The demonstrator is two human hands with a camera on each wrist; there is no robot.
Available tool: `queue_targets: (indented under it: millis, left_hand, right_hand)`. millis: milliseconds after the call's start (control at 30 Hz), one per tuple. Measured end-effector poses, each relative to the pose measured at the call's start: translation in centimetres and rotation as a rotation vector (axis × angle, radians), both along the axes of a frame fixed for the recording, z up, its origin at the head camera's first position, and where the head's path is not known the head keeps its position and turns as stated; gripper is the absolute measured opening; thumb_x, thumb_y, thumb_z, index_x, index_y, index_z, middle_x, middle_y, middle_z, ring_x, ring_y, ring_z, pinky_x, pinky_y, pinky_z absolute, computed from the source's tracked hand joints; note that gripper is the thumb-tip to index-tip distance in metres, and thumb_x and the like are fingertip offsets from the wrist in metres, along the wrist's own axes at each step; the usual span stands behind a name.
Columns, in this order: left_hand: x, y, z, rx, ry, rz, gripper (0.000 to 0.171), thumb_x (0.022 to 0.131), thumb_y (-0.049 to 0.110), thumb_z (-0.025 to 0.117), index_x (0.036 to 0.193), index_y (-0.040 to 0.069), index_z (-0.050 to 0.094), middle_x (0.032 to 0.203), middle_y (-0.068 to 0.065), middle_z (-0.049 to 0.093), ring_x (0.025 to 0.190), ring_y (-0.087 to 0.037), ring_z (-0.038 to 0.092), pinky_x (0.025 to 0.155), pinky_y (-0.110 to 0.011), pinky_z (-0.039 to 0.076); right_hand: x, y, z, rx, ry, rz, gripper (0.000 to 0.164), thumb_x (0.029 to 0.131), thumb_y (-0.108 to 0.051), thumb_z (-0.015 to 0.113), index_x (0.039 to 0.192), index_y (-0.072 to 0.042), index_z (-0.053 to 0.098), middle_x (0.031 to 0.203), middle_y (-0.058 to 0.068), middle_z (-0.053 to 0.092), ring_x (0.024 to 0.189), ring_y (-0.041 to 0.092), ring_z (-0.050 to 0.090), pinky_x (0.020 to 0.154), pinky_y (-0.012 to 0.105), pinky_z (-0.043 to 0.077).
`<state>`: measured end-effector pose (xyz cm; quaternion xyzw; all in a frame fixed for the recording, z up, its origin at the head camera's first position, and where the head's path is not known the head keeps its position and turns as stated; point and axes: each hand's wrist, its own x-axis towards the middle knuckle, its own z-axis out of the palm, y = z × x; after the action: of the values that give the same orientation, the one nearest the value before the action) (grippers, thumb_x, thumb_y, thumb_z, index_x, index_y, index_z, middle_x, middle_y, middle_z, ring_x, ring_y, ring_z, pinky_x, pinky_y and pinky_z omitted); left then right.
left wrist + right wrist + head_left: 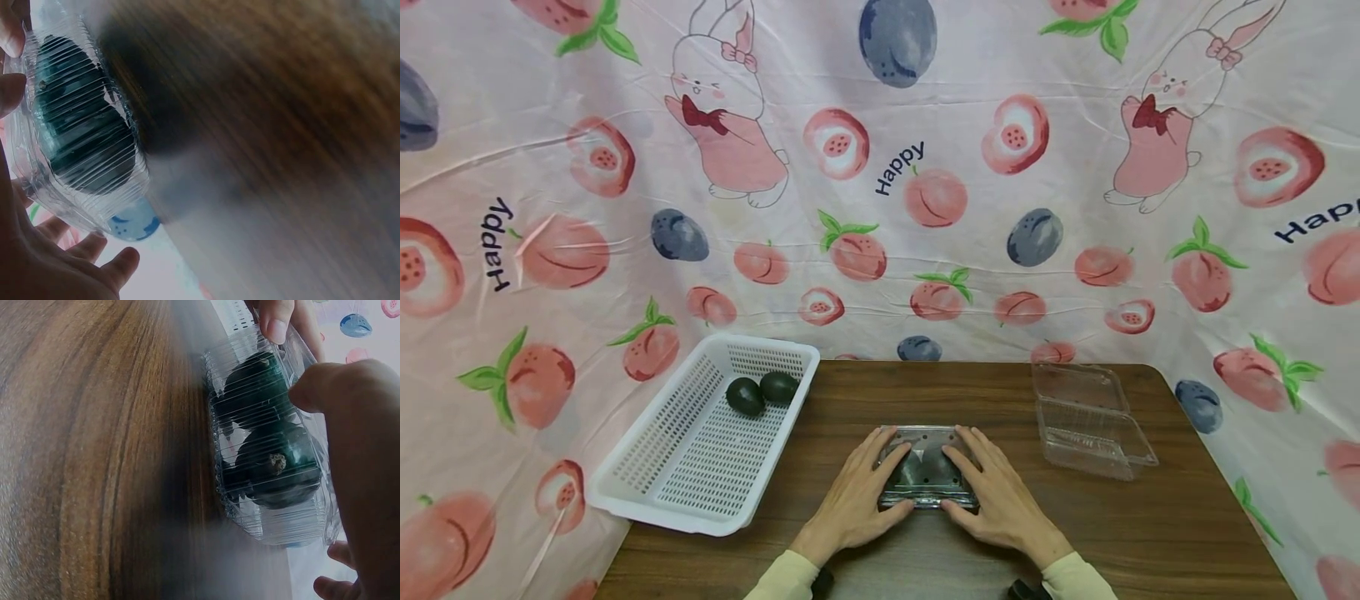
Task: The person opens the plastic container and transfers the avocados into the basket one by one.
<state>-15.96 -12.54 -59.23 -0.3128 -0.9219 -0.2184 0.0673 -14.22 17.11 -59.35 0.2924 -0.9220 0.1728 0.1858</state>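
A clear plastic clamshell box (929,477) sits with its lid down on the table in front of me. Dark green avocados (275,464) show through its ribbed side in the right wrist view; one avocado (78,119) appears in the left wrist view. My left hand (856,493) rests on the box's left side, fingers spread over the lid and thumb at the front edge. Mirroring it, my right hand (1002,493) presses on the right side with extended fingers, its thumb also along the front rim.
At the left, a white perforated basket (700,467) holds two dark avocados (745,397) near its far right corner. Another clear clamshell box (1086,442) stands with its lid raised at the right of the wooden table (1157,533). A fruit-printed cloth (880,325) hangs behind.
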Motion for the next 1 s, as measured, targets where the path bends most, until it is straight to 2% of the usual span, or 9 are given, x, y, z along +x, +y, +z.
queue_targets:
  millis: [267,433,467,533,667,700,867,1000]
  left_hand:
    - [0.1,0.2,-0.1,0.006,0.042,0.009,0.085,0.1,0.052,0.078,0.173,0.02,0.047,0.184,-0.015,0.036,0.171,-0.045,0.035,0.13,-0.068,0.044]
    - [0.1,0.3,-0.6,0.052,0.138,-0.001,0.083,0.1,0.053,0.078,0.17,0.018,0.051,0.181,-0.016,0.041,0.167,-0.047,0.041,0.125,-0.07,0.048]
    - [-0.5,0.2,-2.0,0.058,0.171,-0.009,0.083,0.101,0.055,0.075,0.171,0.018,0.049,0.182,-0.016,0.039,0.168,-0.045,0.039,0.128,-0.067,0.046]
    - [-0.5,0.3,-2.0,0.067,0.198,-0.01,0.082,0.103,0.056,0.074,0.17,0.018,0.049,0.181,-0.016,0.041,0.167,-0.045,0.04,0.127,-0.067,0.047]
    - [-0.3,0.4,-1.8,0.063,0.18,-0.001,0.079,0.104,0.054,0.073,0.17,0.017,0.05,0.18,-0.017,0.041,0.167,-0.046,0.04,0.127,-0.068,0.047]
    - [0.4,0.5,-0.5,0.056,0.154,0.011,0.078,0.103,0.051,0.076,0.169,0.017,0.052,0.179,-0.018,0.043,0.165,-0.048,0.043,0.122,-0.07,0.05]
    - [0.4,0.6,-0.5,0.005,0.098,0.036,0.076,0.104,0.048,0.074,0.17,0.017,0.051,0.181,-0.017,0.041,0.168,-0.047,0.04,0.126,-0.07,0.048]
    - [0.4,0.6,-0.5,-0.002,0.07,0.036,0.077,0.105,0.049,0.072,0.172,0.018,0.049,0.183,-0.017,0.038,0.17,-0.047,0.037,0.128,-0.069,0.045]
  right_hand:
    - [0.0,-0.2,-0.1,0.008,0.019,-0.015,0.081,0.092,-0.048,0.09,0.16,-0.014,0.061,0.175,0.023,0.049,0.157,0.052,0.053,0.12,0.068,0.054]
    - [0.0,-0.4,-0.3,0.0,0.047,-0.022,0.081,0.092,-0.048,0.089,0.159,-0.012,0.061,0.174,0.024,0.05,0.156,0.053,0.053,0.119,0.07,0.054]
    - [0.0,-0.4,-0.4,-0.001,0.052,-0.023,0.081,0.092,-0.047,0.089,0.159,-0.012,0.061,0.173,0.025,0.05,0.156,0.053,0.053,0.119,0.07,0.054]
    - [0.0,-0.5,-0.6,-0.008,0.058,-0.025,0.081,0.092,-0.046,0.09,0.159,-0.011,0.061,0.173,0.025,0.051,0.156,0.053,0.053,0.119,0.07,0.053]
    - [0.1,-0.8,-0.8,-0.019,0.055,-0.037,0.08,0.091,-0.044,0.089,0.158,-0.011,0.061,0.173,0.025,0.051,0.155,0.054,0.054,0.118,0.071,0.054]
    - [0.1,-0.8,-0.9,-0.022,0.055,-0.039,0.08,0.091,-0.044,0.089,0.158,-0.011,0.061,0.173,0.025,0.051,0.155,0.054,0.054,0.118,0.071,0.054]
    - [0.1,-1.0,-1.0,-0.035,0.085,-0.04,0.077,0.089,-0.039,0.089,0.155,-0.009,0.063,0.17,0.027,0.053,0.153,0.056,0.055,0.115,0.071,0.055]
    - [0.1,-1.2,-0.9,-0.044,0.104,-0.046,0.076,0.089,-0.038,0.089,0.154,-0.009,0.064,0.169,0.027,0.054,0.152,0.056,0.056,0.114,0.071,0.057]
